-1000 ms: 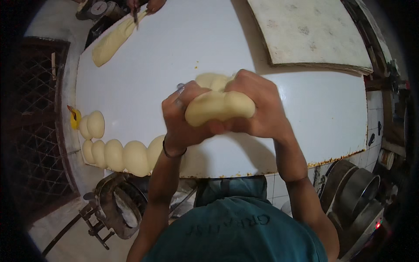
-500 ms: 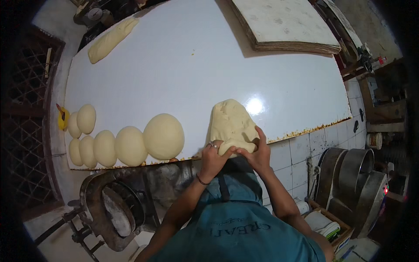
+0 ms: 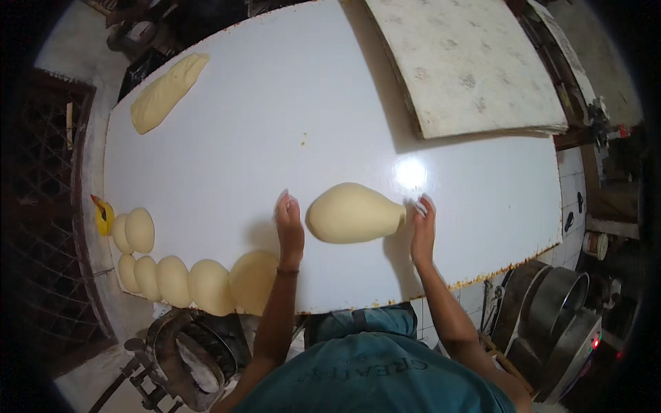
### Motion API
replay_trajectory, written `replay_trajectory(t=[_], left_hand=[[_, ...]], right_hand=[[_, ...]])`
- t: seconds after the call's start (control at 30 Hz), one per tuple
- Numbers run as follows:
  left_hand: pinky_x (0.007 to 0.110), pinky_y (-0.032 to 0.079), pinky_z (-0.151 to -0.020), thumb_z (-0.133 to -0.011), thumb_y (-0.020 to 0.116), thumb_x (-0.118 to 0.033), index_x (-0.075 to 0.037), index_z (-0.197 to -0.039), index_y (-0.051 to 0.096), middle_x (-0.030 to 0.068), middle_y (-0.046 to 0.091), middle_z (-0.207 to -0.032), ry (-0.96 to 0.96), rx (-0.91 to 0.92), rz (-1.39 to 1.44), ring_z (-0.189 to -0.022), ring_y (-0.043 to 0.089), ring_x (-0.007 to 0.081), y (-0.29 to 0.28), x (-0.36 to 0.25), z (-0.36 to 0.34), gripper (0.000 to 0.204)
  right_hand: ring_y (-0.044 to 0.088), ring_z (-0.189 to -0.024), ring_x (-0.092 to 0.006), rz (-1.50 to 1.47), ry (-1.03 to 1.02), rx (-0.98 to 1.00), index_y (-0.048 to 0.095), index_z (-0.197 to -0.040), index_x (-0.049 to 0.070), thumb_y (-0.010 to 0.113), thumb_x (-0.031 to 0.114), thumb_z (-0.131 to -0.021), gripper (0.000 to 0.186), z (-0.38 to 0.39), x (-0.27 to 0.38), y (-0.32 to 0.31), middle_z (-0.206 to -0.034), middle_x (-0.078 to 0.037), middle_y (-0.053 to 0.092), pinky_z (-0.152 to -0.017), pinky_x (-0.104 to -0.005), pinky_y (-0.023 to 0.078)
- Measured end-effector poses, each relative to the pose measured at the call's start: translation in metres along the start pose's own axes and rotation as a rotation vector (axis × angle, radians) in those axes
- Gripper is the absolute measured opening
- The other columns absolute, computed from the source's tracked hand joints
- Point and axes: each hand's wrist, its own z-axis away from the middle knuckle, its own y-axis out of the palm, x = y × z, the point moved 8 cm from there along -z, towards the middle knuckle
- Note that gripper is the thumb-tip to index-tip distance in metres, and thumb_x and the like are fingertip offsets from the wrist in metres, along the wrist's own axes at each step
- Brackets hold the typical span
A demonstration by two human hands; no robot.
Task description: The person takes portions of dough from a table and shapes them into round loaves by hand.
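Observation:
A smooth, pale lump of dough point(image 3: 352, 213) lies on the white table between my hands. Its wide end is on the left and it narrows to a short neck on the right. My left hand point(image 3: 290, 224) is raised to the left of the dough, apart from it, fingers loosely bent and holding nothing. Close beside the narrow neck is my right hand point(image 3: 423, 224), its fingers loosely bent too; whether it touches the dough is hard to tell.
Several rounded dough balls point(image 3: 173, 281) line the near left edge of the white table point(image 3: 241, 103). A long dough piece point(image 3: 167, 93) lies far left. Stacked boards point(image 3: 475, 69) cover the far right. A yellow object point(image 3: 103, 216) sits at the left edge; metal pans point(image 3: 561, 296) stand right below.
The dough has gone from the near edge, under both hands, to farther in on the table, turned sideways and smooth. My hands have let go and spread to its two sides.

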Motion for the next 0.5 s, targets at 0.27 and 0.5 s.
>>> replay_trajectory(t=[0.27, 0.5], left_hand=[[0.040, 0.043, -0.093, -0.091, 0.031, -0.059, -0.001, -0.128, 0.042, 0.0136, 0.047, -0.127, -0.364, 0.503, 0.686, -0.112, 0.049, 0.0250, 0.094, 0.011, -0.021, 0.069], [0.040, 0.040, -0.096, -0.089, 0.051, -0.034, -0.007, -0.131, 0.040, 0.0121, 0.043, -0.129, 0.055, 0.316, 0.064, -0.117, 0.044, 0.0268, 0.046, -0.024, 0.053, 0.051]], right_hand=[[0.049, -0.113, -0.0222, -0.913, 0.717, 0.589, 0.036, -0.133, 0.007, 0.052, 0.039, -0.090, 0.056, -0.023, -0.037, 0.116, -0.125, -0.013, 0.049, -0.096, -0.0352, 0.042], [0.043, -0.120, -0.0249, -0.731, 0.281, 1.206, 0.029, -0.141, 0.016, 0.068, 0.048, -0.075, 0.083, -0.083, 0.058, 0.133, -0.132, -0.013, 0.041, -0.102, -0.0391, 0.035]])
